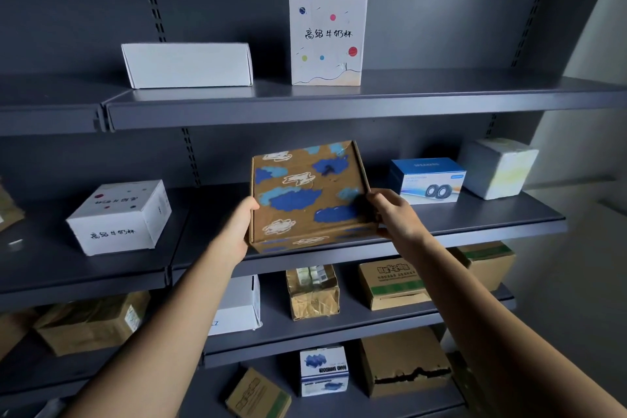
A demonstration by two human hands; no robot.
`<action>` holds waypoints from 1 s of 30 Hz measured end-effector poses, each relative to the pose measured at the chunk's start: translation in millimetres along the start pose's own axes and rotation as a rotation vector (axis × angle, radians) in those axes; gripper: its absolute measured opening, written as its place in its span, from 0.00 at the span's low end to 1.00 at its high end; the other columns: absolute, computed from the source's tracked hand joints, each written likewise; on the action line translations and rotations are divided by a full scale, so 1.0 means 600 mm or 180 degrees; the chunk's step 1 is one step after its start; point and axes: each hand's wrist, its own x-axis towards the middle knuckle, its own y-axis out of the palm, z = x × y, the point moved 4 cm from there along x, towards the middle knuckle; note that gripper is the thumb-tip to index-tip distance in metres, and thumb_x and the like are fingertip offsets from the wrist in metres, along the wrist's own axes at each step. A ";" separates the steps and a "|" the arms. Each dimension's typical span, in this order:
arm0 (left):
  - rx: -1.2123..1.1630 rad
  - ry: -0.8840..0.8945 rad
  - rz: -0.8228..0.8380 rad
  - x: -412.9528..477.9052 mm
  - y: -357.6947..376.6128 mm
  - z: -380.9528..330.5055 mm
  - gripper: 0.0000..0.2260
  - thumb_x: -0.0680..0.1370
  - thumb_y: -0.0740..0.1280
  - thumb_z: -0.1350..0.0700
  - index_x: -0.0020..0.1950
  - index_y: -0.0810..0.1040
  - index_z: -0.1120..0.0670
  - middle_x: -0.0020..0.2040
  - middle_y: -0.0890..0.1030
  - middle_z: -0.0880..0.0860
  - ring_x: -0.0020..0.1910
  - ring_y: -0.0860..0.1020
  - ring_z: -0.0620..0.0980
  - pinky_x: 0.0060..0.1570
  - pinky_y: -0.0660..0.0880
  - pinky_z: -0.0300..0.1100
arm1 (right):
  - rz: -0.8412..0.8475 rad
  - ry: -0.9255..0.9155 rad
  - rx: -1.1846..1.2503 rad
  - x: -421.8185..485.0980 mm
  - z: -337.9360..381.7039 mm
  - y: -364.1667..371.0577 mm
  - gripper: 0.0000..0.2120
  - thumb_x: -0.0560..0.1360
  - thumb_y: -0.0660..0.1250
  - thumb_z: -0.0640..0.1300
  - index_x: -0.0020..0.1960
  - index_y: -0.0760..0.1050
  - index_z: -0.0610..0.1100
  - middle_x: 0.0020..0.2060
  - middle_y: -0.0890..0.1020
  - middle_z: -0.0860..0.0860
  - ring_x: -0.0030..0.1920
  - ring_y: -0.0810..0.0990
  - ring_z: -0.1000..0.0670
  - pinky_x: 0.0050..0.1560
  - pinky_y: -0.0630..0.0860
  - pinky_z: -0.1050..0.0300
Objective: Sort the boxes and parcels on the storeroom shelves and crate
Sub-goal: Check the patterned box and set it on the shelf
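A flat brown cardboard box [307,195] painted with blue and white clouds is tilted up over the front of the middle shelf [475,224]. My left hand [242,226] grips its left edge and my right hand [393,212] grips its right front corner. To its right on the same shelf stand a blue speaker box [429,180] and a white box [498,168]. A white printed cube box [120,217] sits to its left.
The top shelf [441,97] carries a plain white box [188,64] and a tall white dotted box [327,41]. Lower shelves hold several brown cartons [393,283], a crumpled parcel [312,292], a white box [242,305] and a blue-white box [324,370].
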 end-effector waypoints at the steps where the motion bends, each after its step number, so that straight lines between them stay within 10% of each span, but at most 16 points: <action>1: 0.0070 0.0023 -0.0031 0.002 -0.004 0.001 0.09 0.78 0.58 0.56 0.53 0.76 0.54 0.50 0.79 0.56 0.45 0.78 0.53 0.48 0.75 0.47 | -0.0032 -0.0016 -0.0036 0.003 -0.001 0.001 0.11 0.80 0.62 0.45 0.59 0.76 0.43 0.47 0.80 0.44 0.46 0.79 0.47 0.48 0.79 0.48; 5: 0.0552 0.0343 -0.0221 0.011 -0.013 -0.003 0.31 0.71 0.64 0.56 0.75 0.62 0.52 0.67 0.70 0.50 0.62 0.71 0.52 0.64 0.69 0.50 | -0.0167 -0.0092 -0.0280 0.016 -0.008 -0.002 0.11 0.80 0.59 0.40 0.59 0.76 0.44 0.47 0.81 0.42 0.46 0.80 0.44 0.47 0.77 0.50; 11: 0.1046 0.0751 -0.0437 0.022 -0.014 -0.010 0.25 0.73 0.65 0.66 0.69 0.66 0.53 0.64 0.72 0.51 0.58 0.73 0.53 0.60 0.74 0.51 | -0.0411 -0.0438 -0.1005 0.025 -0.007 0.001 0.17 0.78 0.55 0.32 0.61 0.76 0.42 0.43 0.79 0.46 0.38 0.76 0.52 0.30 0.71 0.70; 17: 0.0204 0.0979 -0.0317 0.021 0.000 -0.008 0.28 0.73 0.59 0.76 0.65 0.66 0.48 0.49 0.78 0.48 0.55 0.76 0.51 0.62 0.74 0.46 | -0.0005 -0.0180 -0.0139 0.030 -0.023 0.011 0.10 0.82 0.57 0.39 0.62 0.70 0.46 0.54 0.78 0.45 0.53 0.78 0.46 0.50 0.76 0.52; 22: 0.0587 0.1588 0.0118 0.003 -0.001 -0.001 0.36 0.72 0.56 0.80 0.71 0.62 0.48 0.56 0.75 0.41 0.51 0.76 0.35 0.44 0.71 0.25 | 0.0314 -0.0363 -0.0113 0.026 -0.025 0.005 0.15 0.83 0.57 0.41 0.69 0.63 0.48 0.62 0.76 0.51 0.59 0.77 0.50 0.60 0.74 0.44; 30: 0.1415 0.2270 0.0063 0.003 -0.013 0.021 0.34 0.71 0.73 0.68 0.71 0.61 0.50 0.58 0.75 0.46 0.54 0.76 0.43 0.51 0.69 0.24 | 0.0647 -0.0615 -0.0102 0.028 -0.053 -0.011 0.12 0.80 0.56 0.29 0.62 0.60 0.35 0.57 0.74 0.41 0.49 0.80 0.47 0.37 0.81 0.57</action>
